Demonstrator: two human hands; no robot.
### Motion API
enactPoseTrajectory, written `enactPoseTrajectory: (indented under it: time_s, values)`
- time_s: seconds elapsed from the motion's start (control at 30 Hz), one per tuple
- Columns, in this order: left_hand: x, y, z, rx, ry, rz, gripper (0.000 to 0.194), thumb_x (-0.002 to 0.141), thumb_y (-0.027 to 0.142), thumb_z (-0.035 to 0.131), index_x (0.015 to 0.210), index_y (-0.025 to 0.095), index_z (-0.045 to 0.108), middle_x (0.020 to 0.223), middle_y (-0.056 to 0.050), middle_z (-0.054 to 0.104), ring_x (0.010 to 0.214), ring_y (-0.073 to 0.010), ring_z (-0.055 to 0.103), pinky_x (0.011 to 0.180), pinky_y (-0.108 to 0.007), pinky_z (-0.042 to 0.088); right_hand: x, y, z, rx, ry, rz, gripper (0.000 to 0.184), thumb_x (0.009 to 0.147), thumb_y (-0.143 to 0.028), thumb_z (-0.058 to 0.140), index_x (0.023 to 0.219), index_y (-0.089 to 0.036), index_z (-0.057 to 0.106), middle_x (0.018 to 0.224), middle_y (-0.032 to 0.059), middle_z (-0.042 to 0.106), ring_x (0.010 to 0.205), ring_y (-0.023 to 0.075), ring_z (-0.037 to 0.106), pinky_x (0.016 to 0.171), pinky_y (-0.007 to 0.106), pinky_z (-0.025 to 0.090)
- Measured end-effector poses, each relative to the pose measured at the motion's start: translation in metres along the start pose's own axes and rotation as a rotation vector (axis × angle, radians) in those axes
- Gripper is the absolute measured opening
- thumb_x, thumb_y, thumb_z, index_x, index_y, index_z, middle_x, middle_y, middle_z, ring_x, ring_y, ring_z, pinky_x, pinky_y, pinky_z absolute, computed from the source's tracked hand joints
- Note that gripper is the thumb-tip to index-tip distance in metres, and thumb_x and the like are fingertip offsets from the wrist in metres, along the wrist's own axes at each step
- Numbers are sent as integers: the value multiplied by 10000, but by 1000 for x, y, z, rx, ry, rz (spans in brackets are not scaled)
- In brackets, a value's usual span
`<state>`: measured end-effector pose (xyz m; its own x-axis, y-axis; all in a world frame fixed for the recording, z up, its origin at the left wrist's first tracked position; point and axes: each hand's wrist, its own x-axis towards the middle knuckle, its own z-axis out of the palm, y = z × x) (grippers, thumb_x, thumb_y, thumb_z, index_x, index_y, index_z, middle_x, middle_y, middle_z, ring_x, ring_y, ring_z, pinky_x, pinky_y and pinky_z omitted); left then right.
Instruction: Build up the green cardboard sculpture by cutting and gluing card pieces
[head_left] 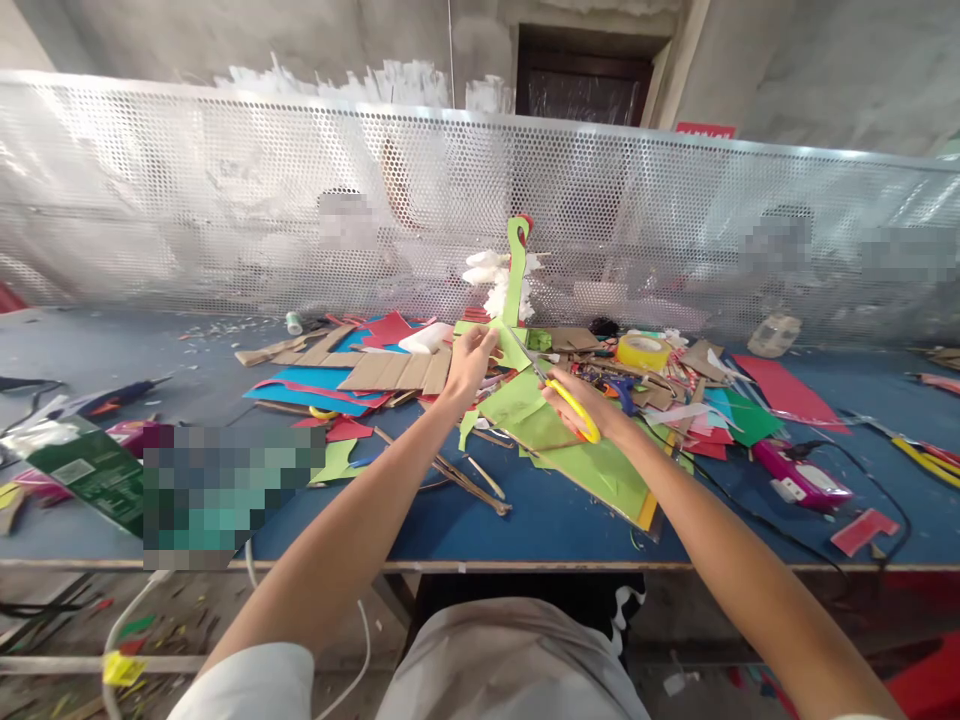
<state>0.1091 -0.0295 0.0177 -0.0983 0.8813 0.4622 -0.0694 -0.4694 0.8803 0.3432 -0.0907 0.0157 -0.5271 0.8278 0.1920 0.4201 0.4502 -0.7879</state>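
Observation:
My left hand (pixel 472 358) pinches a piece of light green paper (pixel 515 290). A long strip of that paper rises from the hand and curls into a hook at its top. My right hand (pixel 576 400) grips a pair of scissors (pixel 574 408) with yellow handles, the blades reaching to the green paper's lower right edge. White fluffy pieces (pixel 499 290) and a bit of red show behind the strip. Below the hands lie larger light green sheets (pixel 570 450) on the blue table.
Brown cardboard pieces (pixel 397 372) and blue paper (pixel 300 388) lie to the left. On the right are a yellow tape roll (pixel 643 350), red paper (pixel 787 390), a magenta device (pixel 802 475) with a cable, and pliers (pixel 915 450). A perforated metal screen (pixel 262 200) stands behind the table.

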Motion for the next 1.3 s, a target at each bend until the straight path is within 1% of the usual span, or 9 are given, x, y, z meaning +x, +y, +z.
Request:
enactPoseTrajectory:
  time_s: [0.13, 0.23, 0.37, 0.6, 0.8, 0.93, 1.07, 1.2, 1.3]
  values:
    - [1, 1, -1, 30, 15, 30, 398, 874, 546, 729, 769, 201, 560, 694, -18, 628, 675, -153, 615, 634, -264, 493, 1, 6, 0, -1, 0, 20, 562, 930, -815, 571, 1069, -275, 500, 555, -85, 465, 379, 124, 453, 375, 229, 293]
    - [1, 3, 0, 49, 8, 40, 374, 881, 515, 723, 762, 202, 555, 688, -16, 631, 664, -150, 611, 628, -264, 484, 0, 5, 0, -2, 6, 12, 572, 939, -825, 541, 1084, -273, 508, 525, -89, 442, 385, 129, 450, 385, 230, 295]
    - [-1, 6, 2, 83, -21, 74, 329, 890, 463, 711, 761, 197, 567, 675, -8, 628, 667, -149, 618, 659, -273, 485, -2, 0, 0, -4, -8, -10, 591, 947, -851, 482, 1065, -272, 477, 534, -93, 441, 385, 125, 429, 380, 238, 295]
    - [-3, 6, 4, 87, -7, 86, 323, 898, 463, 693, 758, 197, 575, 670, -8, 634, 660, -150, 615, 653, -278, 469, -1, -7, 3, -38, 30, 2, 585, 938, -857, 488, 980, -276, 444, 547, -79, 472, 382, 135, 473, 400, 251, 316]
    - [-4, 7, 4, 80, -5, 105, 335, 896, 475, 700, 749, 198, 583, 669, -9, 638, 664, -155, 618, 653, -276, 467, 0, -4, 4, -2, 25, -14, 607, 923, -881, 477, 998, -281, 440, 556, -82, 466, 386, 136, 455, 388, 256, 334]
    - [-3, 6, 4, 76, -26, 96, 342, 888, 481, 702, 743, 196, 584, 660, -12, 637, 661, -157, 619, 655, -276, 474, 0, -4, 5, -14, 33, -7, 583, 936, -859, 487, 975, -280, 423, 541, -82, 464, 385, 143, 471, 385, 252, 329]
    - [-3, 4, 5, 74, -26, 91, 369, 876, 515, 713, 747, 193, 589, 663, -12, 639, 657, -151, 615, 655, -269, 478, 1, -9, 7, -41, 74, 18, 516, 967, -777, 536, 947, -277, 411, 554, -79, 483, 376, 145, 484, 383, 252, 325]
    - [-3, 4, 5, 63, -50, 39, 410, 849, 569, 739, 767, 188, 609, 667, -12, 642, 648, -142, 605, 622, -252, 467, 3, -9, -1, -77, 128, 34, 459, 990, -719, 537, 999, -267, 459, 556, -80, 505, 383, 154, 506, 420, 263, 368]
    - [-2, 4, 5, 46, -85, 3, 452, 813, 610, 775, 786, 181, 638, 687, -20, 654, 655, -141, 610, 622, -250, 485, 1, -7, -17, -224, 158, 59, 433, 995, -684, 546, 1028, -252, 543, 597, -53, 576, 444, 165, 556, 499, 274, 395]
